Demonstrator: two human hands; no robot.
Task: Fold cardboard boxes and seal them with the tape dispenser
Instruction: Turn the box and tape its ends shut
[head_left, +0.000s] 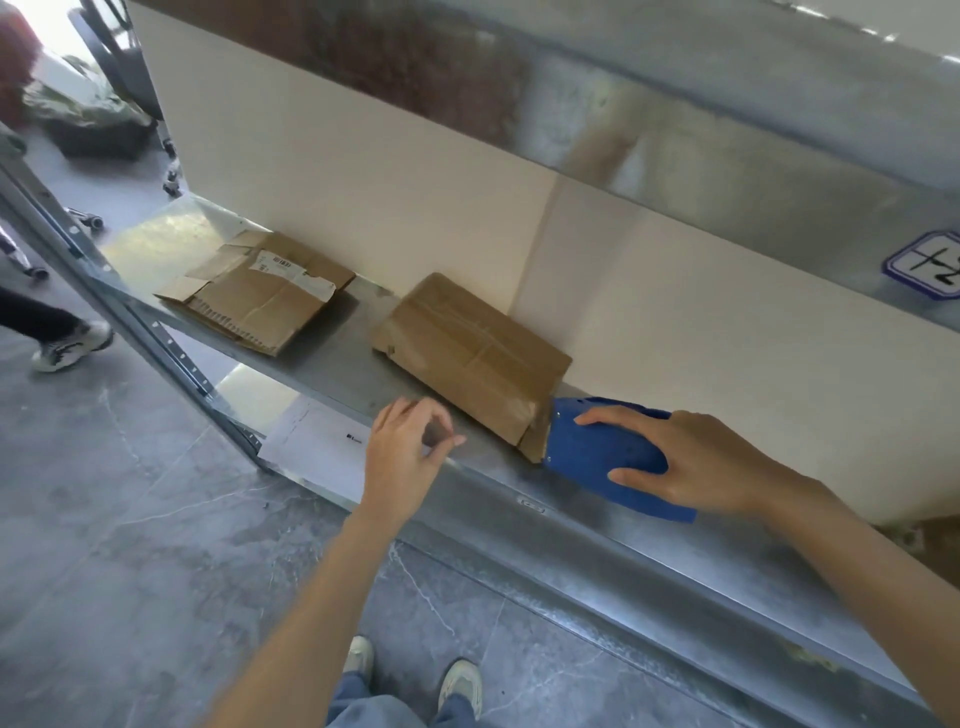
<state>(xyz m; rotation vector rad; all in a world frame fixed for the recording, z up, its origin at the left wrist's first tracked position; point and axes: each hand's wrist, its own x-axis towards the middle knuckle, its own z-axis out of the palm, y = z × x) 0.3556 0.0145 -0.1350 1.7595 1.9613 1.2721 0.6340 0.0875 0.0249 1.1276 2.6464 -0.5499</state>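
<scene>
Gripping dispenser (587, 448) with right hand (698, 467); nothing in loose left hand (401, 452). Unreadable barcode label (296, 273) on flat box (249, 304), metal shelf (348, 364).

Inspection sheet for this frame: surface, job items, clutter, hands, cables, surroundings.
Surface: grey metal shelf, scuffed, with a white back panel.
Job's things: flattened cardboard box with a printed label, at the left; closed box with tape across its top, mid-shelf; blue tape dispenser at that box's near right corner.
Clutter: white sheet below the shelf's front edge.
Grippers: left hand over the front edge, fingers loosely curled, holding nothing; right hand grips the tape dispenser.
Cables: nothing seen.
Surroundings: another person's shoe on the grey floor at the left; blue-bordered label on the upper shelf.
</scene>
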